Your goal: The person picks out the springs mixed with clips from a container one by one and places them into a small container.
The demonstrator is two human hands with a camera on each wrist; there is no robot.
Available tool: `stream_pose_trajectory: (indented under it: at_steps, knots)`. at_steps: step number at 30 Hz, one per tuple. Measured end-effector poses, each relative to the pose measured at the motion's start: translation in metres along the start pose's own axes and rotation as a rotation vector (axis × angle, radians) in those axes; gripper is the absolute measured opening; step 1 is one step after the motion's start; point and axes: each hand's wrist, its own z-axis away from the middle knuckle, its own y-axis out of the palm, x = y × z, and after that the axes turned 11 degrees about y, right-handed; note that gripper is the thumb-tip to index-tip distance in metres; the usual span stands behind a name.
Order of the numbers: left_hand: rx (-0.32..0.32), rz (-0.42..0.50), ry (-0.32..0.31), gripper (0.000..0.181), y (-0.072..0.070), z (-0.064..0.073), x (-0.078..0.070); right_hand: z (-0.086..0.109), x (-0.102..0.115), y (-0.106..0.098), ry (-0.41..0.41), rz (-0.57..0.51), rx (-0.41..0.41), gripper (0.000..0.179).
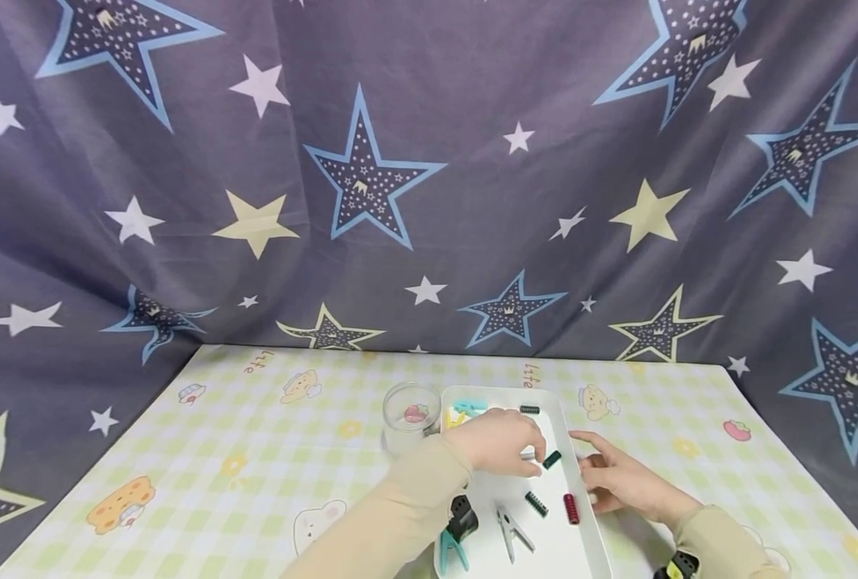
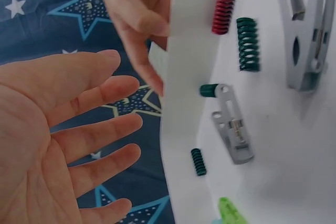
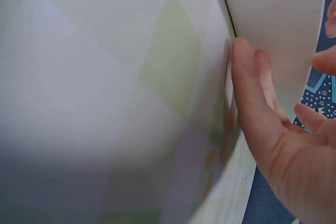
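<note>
My left hand (image 1: 497, 442) hovers above a white tray (image 1: 555, 555), its fingers extended and holding nothing. Against the tray's right outer wall, my right hand (image 1: 627, 482) rests with its fingertips at the side. Inside the tray lie a red spring (image 1: 571, 509), a green spring (image 1: 536, 504), another green spring (image 1: 552, 460) and a dark spring (image 1: 530, 410) near the far end. A silver spring clamp (image 1: 513, 532) lies closer to me. The left wrist view shows a small metal clip (image 2: 233, 127) overlapping one green spring.
A clear round container (image 1: 402, 434) stands left of the tray. Light blue (image 1: 470, 407) and yellow clips (image 1: 455, 419) lie in the tray's far left corner, and a teal clip (image 1: 453, 549) at its near left. A checked cloth (image 1: 255, 498) covers the table; a star-patterned curtain (image 1: 472, 201) hangs behind.
</note>
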Motion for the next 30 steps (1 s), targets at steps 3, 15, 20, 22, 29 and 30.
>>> stream_pose_trajectory:
  at_steps: [3, 15, 20, 22, 29, 30]
  knots:
    - [0.014, 0.007, -0.023, 0.015, 0.005, -0.002, -0.001, 0.0, 0.002, 0.0, 0.004, 0.003, -0.002, 0.076]
    - [0.071, -0.057, -0.06, 0.013, 0.018, -0.01, -0.007, 0.0, 0.001, -0.001, 0.006, 0.009, -0.014, 0.077]
    - [0.107, -0.073, -0.07, 0.013, 0.024, -0.013, -0.011, -0.001, -0.001, 0.0, 0.001, -0.009, -0.001, 0.077]
    - [0.114, -0.075, -0.075, 0.013, 0.027, -0.013, -0.012, -0.001, -0.002, 0.001, 0.0, -0.015, 0.004, 0.077]
    - [0.129, -0.054, -0.06, 0.012, 0.031, -0.014, -0.013, -0.001, -0.004, 0.0, -0.004, -0.018, 0.006, 0.076]
    - [0.131, -0.05, -0.059, 0.011, 0.031, -0.015, -0.013, -0.001, -0.004, -0.001, -0.004, -0.016, 0.005, 0.076]
